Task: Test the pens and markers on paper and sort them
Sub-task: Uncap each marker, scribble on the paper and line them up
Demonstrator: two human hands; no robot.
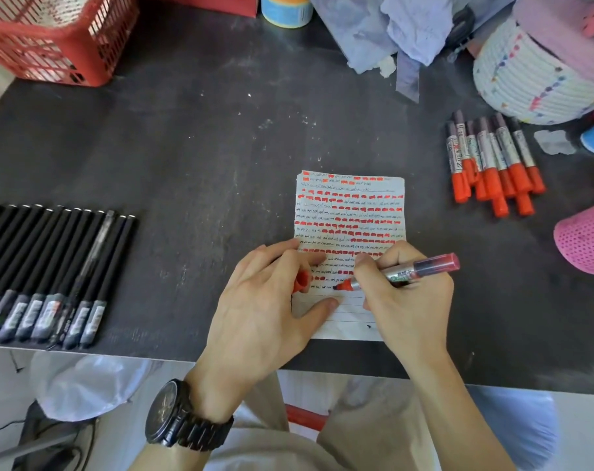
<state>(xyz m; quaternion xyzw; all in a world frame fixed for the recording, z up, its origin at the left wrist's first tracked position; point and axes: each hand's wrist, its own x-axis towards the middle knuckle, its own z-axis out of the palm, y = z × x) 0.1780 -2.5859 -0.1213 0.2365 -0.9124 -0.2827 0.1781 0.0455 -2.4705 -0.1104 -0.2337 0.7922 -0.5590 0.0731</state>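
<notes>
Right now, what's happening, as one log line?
step: ink test | right hand: grips red marker, tip on paper | left hand: holds red cap, rests on paper | piles: black pens left, capped red markers right

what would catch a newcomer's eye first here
The lined sheet at centre, packed with red test marks: the right hand writes on it with a red marker while the left hand steadies it, a red cap tucked under its fingers. Then the neat row of black pens at left and the heap of red-capped markers at right.
</notes>
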